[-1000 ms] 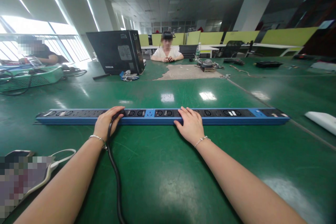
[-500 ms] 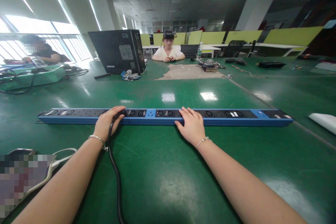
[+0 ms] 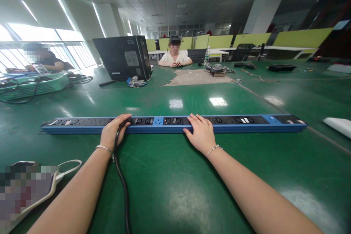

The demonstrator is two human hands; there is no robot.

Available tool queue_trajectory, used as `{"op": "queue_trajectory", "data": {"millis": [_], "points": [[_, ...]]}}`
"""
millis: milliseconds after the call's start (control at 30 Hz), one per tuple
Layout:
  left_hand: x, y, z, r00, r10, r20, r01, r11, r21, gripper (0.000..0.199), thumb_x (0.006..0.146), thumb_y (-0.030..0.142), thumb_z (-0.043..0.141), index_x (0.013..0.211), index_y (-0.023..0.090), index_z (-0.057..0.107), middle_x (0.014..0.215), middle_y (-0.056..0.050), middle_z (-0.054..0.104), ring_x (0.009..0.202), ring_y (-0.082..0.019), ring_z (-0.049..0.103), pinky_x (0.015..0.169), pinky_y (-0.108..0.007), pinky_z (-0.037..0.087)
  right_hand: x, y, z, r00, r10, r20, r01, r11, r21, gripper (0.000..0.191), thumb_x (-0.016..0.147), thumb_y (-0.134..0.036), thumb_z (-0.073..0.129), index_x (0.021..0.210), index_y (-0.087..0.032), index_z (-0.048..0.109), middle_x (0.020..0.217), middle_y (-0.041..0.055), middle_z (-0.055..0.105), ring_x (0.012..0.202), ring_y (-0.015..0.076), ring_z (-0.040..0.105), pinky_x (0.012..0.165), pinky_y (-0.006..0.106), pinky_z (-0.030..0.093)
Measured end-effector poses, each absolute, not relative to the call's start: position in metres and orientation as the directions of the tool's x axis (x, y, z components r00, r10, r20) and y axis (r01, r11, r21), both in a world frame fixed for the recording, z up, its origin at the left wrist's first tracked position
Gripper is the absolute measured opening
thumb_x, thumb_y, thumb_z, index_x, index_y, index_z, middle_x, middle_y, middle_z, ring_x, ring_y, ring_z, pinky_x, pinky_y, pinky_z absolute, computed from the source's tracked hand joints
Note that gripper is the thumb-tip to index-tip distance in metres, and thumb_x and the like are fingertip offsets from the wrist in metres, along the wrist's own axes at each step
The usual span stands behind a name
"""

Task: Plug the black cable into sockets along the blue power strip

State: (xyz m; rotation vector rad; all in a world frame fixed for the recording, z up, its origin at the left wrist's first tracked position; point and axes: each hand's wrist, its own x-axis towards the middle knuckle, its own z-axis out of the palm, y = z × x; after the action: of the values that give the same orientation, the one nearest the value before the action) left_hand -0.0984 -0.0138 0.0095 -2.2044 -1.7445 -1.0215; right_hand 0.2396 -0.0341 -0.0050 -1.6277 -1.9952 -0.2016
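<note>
A long blue and black power strip point(image 3: 164, 129) lies across the green table, its rows of sockets facing up. My left hand point(image 3: 113, 131) is closed round a black plug point(image 3: 128, 120) at the strip, left of its middle. How deep the plug sits is hidden by my fingers. From it a black cable point(image 3: 124, 186) runs down toward me and out of the frame. Right of the middle, my right hand point(image 3: 201, 131) grips the strip, fingers over the socket face and thumb against the near side. Some sockets are covered by both hands.
A phone point(image 3: 30, 197) with a white cord lies at front left. Behind stand a black computer case point(image 3: 120, 58), gloves point(image 3: 136, 82) and a green basket point(image 3: 52, 84) of cables. One person point(image 3: 175, 56) sits opposite, another point(image 3: 41, 58) at far left. A white object point(image 3: 338, 126) lies right.
The whole view has shifted slightly downward in the frame. Both hands keep their places on the plug and the strip.
</note>
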Motion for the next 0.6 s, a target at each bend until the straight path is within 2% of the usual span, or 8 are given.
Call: {"op": "queue_trajectory", "data": {"millis": [133,200,267,433,600], "points": [[-0.099,-0.016,0.019,-0.166,0.702,0.692,0.870,-0.226,0.438,0.035,0.085,0.037,0.047,0.117,0.025,0.057,0.117,-0.004,0.062,0.105,-0.022,0.059,0.095,-0.037,0.044,0.240,-0.033,-0.005,-0.117,0.857,0.502,0.940,0.258,-0.222,0.043,0.082,-0.038,0.053,0.121,-0.018,0.055,0.133,0.0050,0.052,0.125,0.0224,0.039,0.102,0.040,0.025],[-0.093,-0.018,0.024,-0.220,0.682,0.698,0.845,-0.224,0.485,0.035,0.085,0.036,0.049,0.117,0.025,0.057,0.114,-0.004,0.064,0.103,-0.022,0.059,0.094,-0.038,0.044,0.240,-0.033,-0.005,-0.117,0.857,0.501,0.940,0.259,-0.222,0.043,0.082,-0.038,0.053,0.121,-0.018,0.055,0.133,0.0052,0.052,0.124,0.0228,0.039,0.102,0.041,0.025],[-0.078,-0.019,0.027,-0.138,0.717,0.683,0.824,-0.300,0.481,0.033,0.083,0.034,0.050,0.113,0.024,0.059,0.110,-0.004,0.065,0.102,-0.021,0.059,0.093,-0.037,0.044,0.240,-0.033,-0.005,-0.115,0.858,0.501,0.940,0.257,-0.225,0.043,0.082,-0.038,0.054,0.121,-0.018,0.056,0.133,0.0054,0.052,0.124,0.0232,0.039,0.102,0.041,0.025],[-0.023,-0.015,0.024,0.174,0.772,0.612,0.764,-0.498,0.411,0.031,0.085,0.029,0.044,0.111,0.021,0.058,0.113,-0.005,0.063,0.104,-0.019,0.059,0.096,-0.036,0.043,0.239,-0.034,-0.004,-0.109,0.856,0.505,0.939,0.255,-0.229,0.043,0.082,-0.038,0.055,0.120,-0.018,0.056,0.132,0.0052,0.052,0.124,0.0231,0.040,0.101,0.041,0.026],[0.011,-0.010,0.020,0.202,0.786,0.584,0.777,-0.492,0.392,0.032,0.086,0.025,0.042,0.115,0.019,0.055,0.115,-0.006,0.062,0.107,-0.018,0.058,0.098,-0.035,0.042,0.239,-0.034,-0.005,-0.105,0.854,0.509,0.936,0.259,-0.240,0.044,0.082,-0.038,0.055,0.121,-0.019,0.055,0.132,0.0052,0.052,0.124,0.0232,0.040,0.102,0.041,0.026]]}}
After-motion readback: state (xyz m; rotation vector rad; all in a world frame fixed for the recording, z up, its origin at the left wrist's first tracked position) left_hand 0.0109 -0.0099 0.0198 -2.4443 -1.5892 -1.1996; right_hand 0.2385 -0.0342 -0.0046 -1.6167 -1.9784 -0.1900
